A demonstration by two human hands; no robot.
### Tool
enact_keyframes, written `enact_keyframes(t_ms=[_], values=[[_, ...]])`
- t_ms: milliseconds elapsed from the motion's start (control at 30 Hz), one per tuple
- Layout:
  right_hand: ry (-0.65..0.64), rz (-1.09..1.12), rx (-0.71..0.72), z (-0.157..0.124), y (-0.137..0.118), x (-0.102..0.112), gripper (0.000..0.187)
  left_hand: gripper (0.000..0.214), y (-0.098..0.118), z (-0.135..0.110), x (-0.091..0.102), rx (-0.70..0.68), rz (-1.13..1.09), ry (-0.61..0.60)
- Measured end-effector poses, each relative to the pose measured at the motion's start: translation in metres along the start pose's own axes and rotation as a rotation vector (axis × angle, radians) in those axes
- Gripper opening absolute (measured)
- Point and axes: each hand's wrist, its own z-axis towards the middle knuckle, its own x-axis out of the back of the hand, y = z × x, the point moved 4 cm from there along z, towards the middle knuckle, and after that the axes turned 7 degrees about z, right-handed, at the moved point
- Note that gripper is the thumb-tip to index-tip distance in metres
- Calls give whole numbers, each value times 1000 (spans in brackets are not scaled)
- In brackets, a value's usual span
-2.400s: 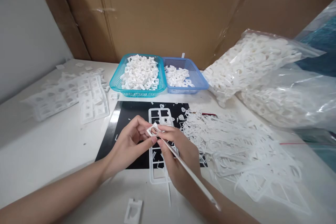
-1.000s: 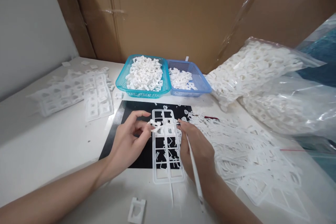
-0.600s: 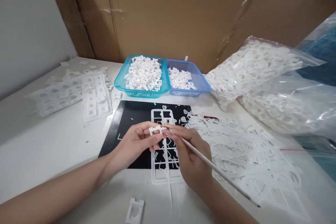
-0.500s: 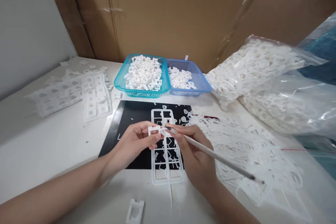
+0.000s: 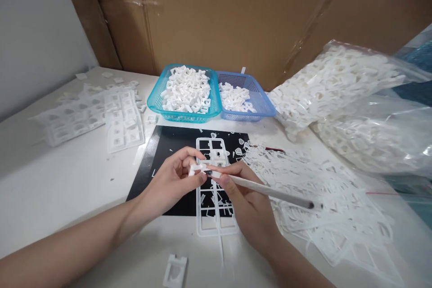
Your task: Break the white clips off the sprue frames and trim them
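Observation:
Between the fingertips of my left hand (image 5: 180,173) is a small white plastic part (image 5: 197,169), held tilted. My right hand (image 5: 249,198) grips a slim white-handled craft knife (image 5: 266,189) like a pen, its dark tip end touching or very close to the part; the blade itself is too small to make out. Below both hands lies a white plastic frame (image 5: 200,216) with two rows of cells, a few of them still holding parts. It rests partly on a black mat (image 5: 158,144) strewn with thin white scraps. Another white part (image 5: 175,271) lies near the front edge.
A teal basket (image 5: 153,103) and a blue basket (image 5: 265,107) of white parts stand behind the mat. Part-filled sheets (image 5: 123,121) lie left. Plastic scraps (image 5: 324,207) pile up at right, before clear bags (image 5: 337,81) of parts. A cardboard box (image 5: 216,18) walls the back.
My left hand has tipped the white part over. The knife's tip has moved left and slightly down, up to the part, and its rear end has swung left and up.

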Motion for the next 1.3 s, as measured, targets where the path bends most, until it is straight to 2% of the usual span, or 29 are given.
enact_keyframes(t_ms=[200,400,567,633,800,967,1067,1200,1300], values=[[-19,-197,112,-2,-7,2,14,6,3,-2,0,-44,132,-24],[-52,-248,147,-5,-8,1,15,14,0,-1,0,-1,154,-53],[-45,-401,357,-4,-6,-4,24,15,-3,-1,-2,37,167,-79],[-19,-482,392,0,0,-2,26,14,-2,-3,-2,37,175,-85],[141,-543,284,14,6,17,17,15,3,-7,0,6,133,-91],[117,-540,207,18,-2,28,12,13,10,-4,3,-41,113,-106],[172,-547,167,22,-4,46,12,9,16,-3,3,-85,133,-88],[249,-755,181,28,-4,72,16,8,29,4,5,-181,203,-24],[276,-822,196,32,-3,83,15,7,49,29,24,-390,440,143]])
